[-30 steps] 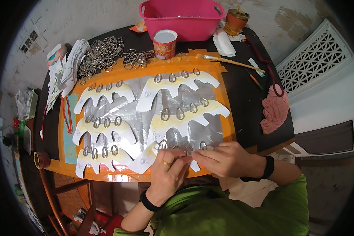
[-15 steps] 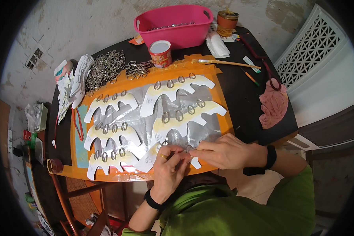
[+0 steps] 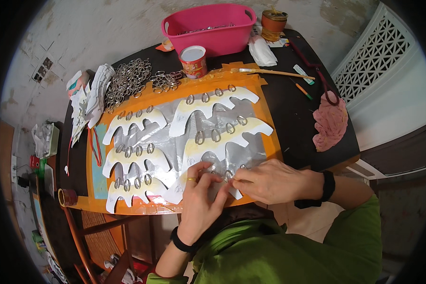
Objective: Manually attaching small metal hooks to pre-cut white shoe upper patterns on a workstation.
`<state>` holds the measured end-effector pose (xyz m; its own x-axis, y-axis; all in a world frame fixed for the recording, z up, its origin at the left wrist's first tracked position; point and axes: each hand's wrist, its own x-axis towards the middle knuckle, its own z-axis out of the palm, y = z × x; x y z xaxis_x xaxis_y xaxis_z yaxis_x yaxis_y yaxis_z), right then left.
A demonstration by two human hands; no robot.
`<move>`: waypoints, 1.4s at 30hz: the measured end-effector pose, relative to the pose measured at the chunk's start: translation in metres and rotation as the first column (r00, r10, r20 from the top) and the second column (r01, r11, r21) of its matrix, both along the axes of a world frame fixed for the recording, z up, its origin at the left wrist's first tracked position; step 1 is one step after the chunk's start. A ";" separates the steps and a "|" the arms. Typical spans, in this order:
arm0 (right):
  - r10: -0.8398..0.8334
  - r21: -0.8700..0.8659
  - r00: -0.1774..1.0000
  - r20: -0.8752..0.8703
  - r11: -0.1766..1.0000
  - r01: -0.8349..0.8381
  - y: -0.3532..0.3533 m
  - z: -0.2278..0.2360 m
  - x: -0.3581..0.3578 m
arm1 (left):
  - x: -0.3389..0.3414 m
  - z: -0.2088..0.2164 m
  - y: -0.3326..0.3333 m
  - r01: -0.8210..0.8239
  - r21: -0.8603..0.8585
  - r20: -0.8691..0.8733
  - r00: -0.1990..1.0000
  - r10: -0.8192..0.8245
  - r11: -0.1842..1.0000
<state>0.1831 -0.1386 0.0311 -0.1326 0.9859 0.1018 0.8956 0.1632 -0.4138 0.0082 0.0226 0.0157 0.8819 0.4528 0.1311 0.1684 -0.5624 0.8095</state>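
At the table's near edge, my left hand (image 3: 199, 201) rests over a white, scalloped paper cutout (image 3: 176, 190), its thumb and fingers apart with nothing gripped. My right hand (image 3: 272, 182) is closed in a pinch at an oval metal ring (image 3: 228, 176) on that cutout; the fingertips partly hide it. Another ring (image 3: 243, 167) shows just above the right knuckles. Beyond my hands lie two larger cutouts (image 3: 217, 146) with yellowish upper edges and rings along them. Three smaller cutouts (image 3: 136, 191) like these lie to the left.
Loose rings (image 3: 128, 80) are heaped at the far left beside stacked white cutouts (image 3: 98, 90). At the back stand a pink tub (image 3: 213, 40), a red can (image 3: 193, 64) and a jar (image 3: 273, 26). A brush (image 3: 270, 73), scissors (image 3: 327, 85) and pink cloth (image 3: 330, 123) lie to the right.
My left fingers have opened and drawn back from the ring. My right hand stays pinched in nearly the same place.
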 end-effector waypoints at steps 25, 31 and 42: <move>-0.004 -0.052 0.999 0.055 0.999 0.007 -0.004 0.000 0.002 | 0.001 -0.011 -0.020 -0.065 0.153 0.040 0.997 0.060 0.986; 0.047 -0.032 0.995 0.092 0.998 -0.045 0.002 -0.001 0.000 | 0.005 -0.011 -0.021 -0.064 0.222 0.039 0.998 0.057 0.973; 0.027 -0.067 1.000 -0.016 0.997 -0.028 0.002 0.006 0.004 | 0.006 -0.014 -0.026 -0.103 0.172 0.006 0.995 0.104 0.980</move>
